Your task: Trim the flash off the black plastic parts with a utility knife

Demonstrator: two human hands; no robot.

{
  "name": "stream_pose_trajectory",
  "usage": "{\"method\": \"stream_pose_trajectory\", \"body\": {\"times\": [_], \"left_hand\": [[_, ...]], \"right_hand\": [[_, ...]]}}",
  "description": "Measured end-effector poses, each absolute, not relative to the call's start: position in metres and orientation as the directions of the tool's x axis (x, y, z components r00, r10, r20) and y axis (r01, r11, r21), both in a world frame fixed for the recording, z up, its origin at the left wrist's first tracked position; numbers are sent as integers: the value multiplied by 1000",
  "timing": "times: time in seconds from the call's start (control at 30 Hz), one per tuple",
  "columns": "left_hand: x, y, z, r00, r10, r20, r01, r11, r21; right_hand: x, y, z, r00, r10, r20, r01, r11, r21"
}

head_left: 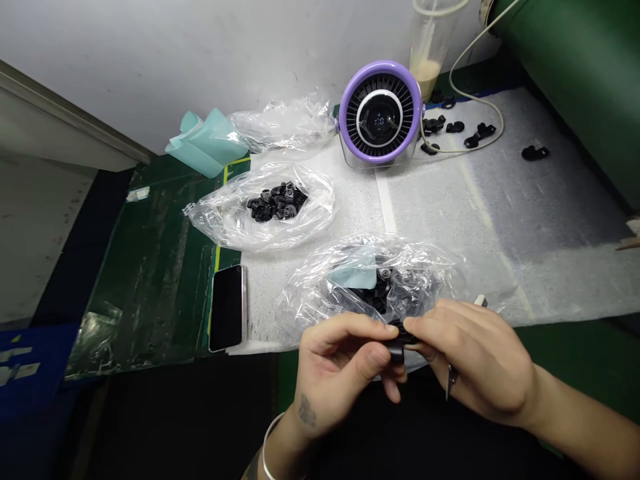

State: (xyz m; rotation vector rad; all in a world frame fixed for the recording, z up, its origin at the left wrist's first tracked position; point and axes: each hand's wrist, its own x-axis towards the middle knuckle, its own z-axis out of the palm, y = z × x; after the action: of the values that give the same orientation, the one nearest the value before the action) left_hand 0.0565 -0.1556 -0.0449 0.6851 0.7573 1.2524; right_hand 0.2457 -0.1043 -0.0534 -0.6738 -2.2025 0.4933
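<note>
Between my two hands is a small black plastic part (397, 352), held at the front edge of the table. My left hand (340, 373) pinches it between thumb and forefinger. On its other side the fingers of my right hand (470, 353) are closed on the same part and cover much of it. A thin dark pointed piece (451, 381) sticks out below my right hand; its kind I cannot make out. Just beyond my hands lies an open clear plastic bag (310, 287) with black parts (383, 293) and a pale blue scrap (354, 272) in it.
Farther left, another clear bag (215, 213) holds several black parts (277, 202). A phone (227, 308) lies at the left. At the back stand a purple fan (349, 110) and a cup (427, 67) of drink. Loose black parts (480, 135) lie near a white cable (493, 107).
</note>
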Motion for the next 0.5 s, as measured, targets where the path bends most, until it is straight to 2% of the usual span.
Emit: {"method": "stream_pose_trajectory", "body": {"times": [0.13,0.23,0.3,0.37,0.43,0.5], "left_hand": [[57,-153,-46,109,993,-44,-456,89,885],[55,-150,-47,5,982,187,-143,-185,972],[53,-148,-47,-5,910,415,113,-412,904],[50,-147,-47,40,816,577,302,-561,771],[47,-147,-47,126,743,657,438,-636,635],[46,-148,-49,157,706,690,525,-652,547]], "right_hand": [[250,-97,-51,-595,570,566,281,808,-518],[248,-94,-52,-588,571,573,257,804,-537],[244,-93,-53,-560,606,565,243,772,-588],[240,-94,-52,-524,660,538,215,714,-666],[237,-94,-50,-514,712,479,189,638,-746],[236,-93,-49,-514,740,433,187,589,-786]]}}
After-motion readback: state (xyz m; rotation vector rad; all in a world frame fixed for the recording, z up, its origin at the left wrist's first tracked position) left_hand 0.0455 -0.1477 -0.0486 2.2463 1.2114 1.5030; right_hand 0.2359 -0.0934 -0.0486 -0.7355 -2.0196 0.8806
